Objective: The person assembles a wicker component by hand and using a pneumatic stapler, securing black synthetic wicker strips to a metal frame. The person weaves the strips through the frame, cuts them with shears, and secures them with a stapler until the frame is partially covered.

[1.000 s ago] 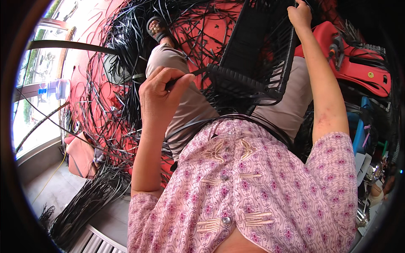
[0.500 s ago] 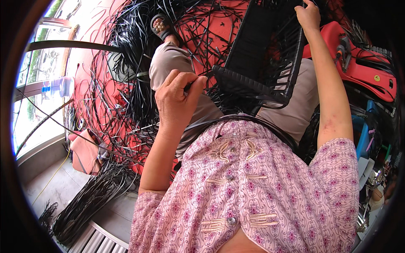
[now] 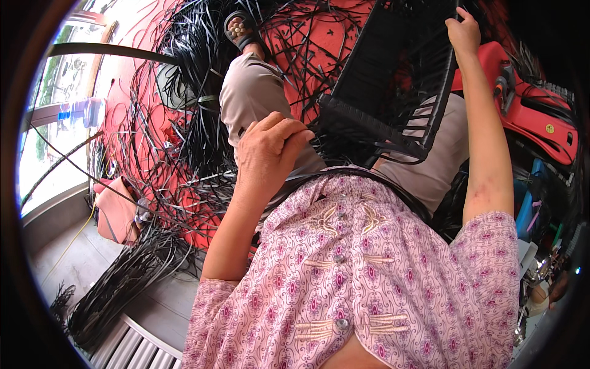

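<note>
I've got the black slatted basket [image 3: 362, 121] across the right trouser leg [image 3: 445, 163], right hand [image 3: 465, 35] apparently grasping its far right rim, left hand [image 3: 268, 144] curled left of its near end, can't tell if clenched on anything; I'd hold that rim steady and work evenly. Red plastic body [image 3: 528, 111] crowds its right; black strip tangle [image 3: 206, 138] to its left could snag.

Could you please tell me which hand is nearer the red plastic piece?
The right hand: in the picture it is just up and left of the red plastic piece; the left hand is much farther left, over the left trouser leg.
</note>
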Demonstrator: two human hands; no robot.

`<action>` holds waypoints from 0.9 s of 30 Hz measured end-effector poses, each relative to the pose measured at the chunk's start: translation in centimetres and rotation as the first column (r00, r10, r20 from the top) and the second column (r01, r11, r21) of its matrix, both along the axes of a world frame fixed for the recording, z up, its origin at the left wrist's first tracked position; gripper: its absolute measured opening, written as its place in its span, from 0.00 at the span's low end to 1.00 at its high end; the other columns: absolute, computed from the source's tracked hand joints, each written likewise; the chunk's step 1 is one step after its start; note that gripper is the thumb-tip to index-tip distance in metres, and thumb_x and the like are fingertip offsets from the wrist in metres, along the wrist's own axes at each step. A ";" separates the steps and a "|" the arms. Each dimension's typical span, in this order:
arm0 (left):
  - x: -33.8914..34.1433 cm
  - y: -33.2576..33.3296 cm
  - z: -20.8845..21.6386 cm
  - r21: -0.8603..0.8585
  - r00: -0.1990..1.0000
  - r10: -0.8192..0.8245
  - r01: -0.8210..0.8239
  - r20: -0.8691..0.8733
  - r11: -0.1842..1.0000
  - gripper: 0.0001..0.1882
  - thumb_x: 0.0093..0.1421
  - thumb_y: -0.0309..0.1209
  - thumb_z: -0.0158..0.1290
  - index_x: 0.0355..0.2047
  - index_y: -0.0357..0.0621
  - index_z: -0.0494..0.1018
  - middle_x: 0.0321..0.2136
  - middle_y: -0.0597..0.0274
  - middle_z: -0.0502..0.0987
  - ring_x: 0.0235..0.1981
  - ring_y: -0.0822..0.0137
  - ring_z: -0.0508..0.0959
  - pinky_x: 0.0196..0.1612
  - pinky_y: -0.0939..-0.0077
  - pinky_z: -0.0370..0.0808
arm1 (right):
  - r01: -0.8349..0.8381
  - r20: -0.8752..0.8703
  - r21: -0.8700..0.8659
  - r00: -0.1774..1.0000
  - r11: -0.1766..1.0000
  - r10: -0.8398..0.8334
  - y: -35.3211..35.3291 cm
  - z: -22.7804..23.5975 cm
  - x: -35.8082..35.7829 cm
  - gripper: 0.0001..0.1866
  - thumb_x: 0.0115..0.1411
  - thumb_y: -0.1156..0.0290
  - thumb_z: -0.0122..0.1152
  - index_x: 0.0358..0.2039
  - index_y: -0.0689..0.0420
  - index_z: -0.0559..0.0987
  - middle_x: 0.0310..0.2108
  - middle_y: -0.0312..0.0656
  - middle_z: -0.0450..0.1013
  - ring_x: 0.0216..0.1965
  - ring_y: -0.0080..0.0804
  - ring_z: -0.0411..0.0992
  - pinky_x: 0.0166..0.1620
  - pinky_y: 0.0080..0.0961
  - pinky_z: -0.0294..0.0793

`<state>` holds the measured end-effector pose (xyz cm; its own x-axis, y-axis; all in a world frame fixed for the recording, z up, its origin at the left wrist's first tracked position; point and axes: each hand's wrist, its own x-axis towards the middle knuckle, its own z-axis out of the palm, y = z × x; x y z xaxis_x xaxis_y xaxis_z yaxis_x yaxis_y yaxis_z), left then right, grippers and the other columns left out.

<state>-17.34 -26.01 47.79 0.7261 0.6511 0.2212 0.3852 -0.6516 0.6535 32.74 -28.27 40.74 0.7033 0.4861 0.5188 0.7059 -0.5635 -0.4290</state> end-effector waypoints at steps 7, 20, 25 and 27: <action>-0.3 -0.7 0.7 -0.151 0.978 0.188 -0.173 0.091 0.973 0.05 0.57 0.29 0.61 0.28 0.41 0.78 0.21 0.62 0.73 0.21 0.66 0.74 0.26 0.73 0.69 | -0.002 -0.263 -0.070 0.965 0.998 -0.016 0.1 1.8 -1.4 0.30 0.50 0.69 0.55 0.57 0.56 0.75 0.56 0.54 0.70 0.56 0.47 0.70 0.60 0.36 0.66; -0.7 -1.7 0.6 0.015 0.989 0.115 -0.117 0.093 0.993 0.06 0.56 0.32 0.61 0.29 0.45 0.76 0.23 0.63 0.70 0.26 0.61 0.72 0.32 0.67 0.65 | -0.088 -0.222 -0.053 0.972 0.995 0.075 -5.2 0.5 4.1 0.30 0.50 0.71 0.57 0.57 0.63 0.73 0.42 0.51 0.77 0.39 0.37 0.77 0.43 0.29 0.74; -0.3 -1.1 1.5 0.132 0.988 0.071 -0.089 0.134 0.987 0.06 0.56 0.32 0.60 0.30 0.46 0.75 0.23 0.64 0.69 0.27 0.63 0.71 0.33 0.68 0.64 | -0.073 -0.369 0.065 0.925 0.995 0.092 -5.0 1.6 1.3 0.30 0.50 0.74 0.57 0.57 0.63 0.73 0.28 0.41 0.77 0.24 0.24 0.72 0.30 0.23 0.71; 0.0 -0.9 1.4 0.174 0.988 0.037 -0.063 0.150 0.983 0.06 0.55 0.31 0.60 0.30 0.46 0.75 0.23 0.65 0.69 0.27 0.63 0.72 0.35 0.68 0.63 | -0.068 -0.373 0.072 0.923 0.995 0.090 -5.4 1.7 1.1 0.30 0.50 0.74 0.57 0.57 0.63 0.73 0.27 0.39 0.76 0.22 0.23 0.71 0.28 0.22 0.70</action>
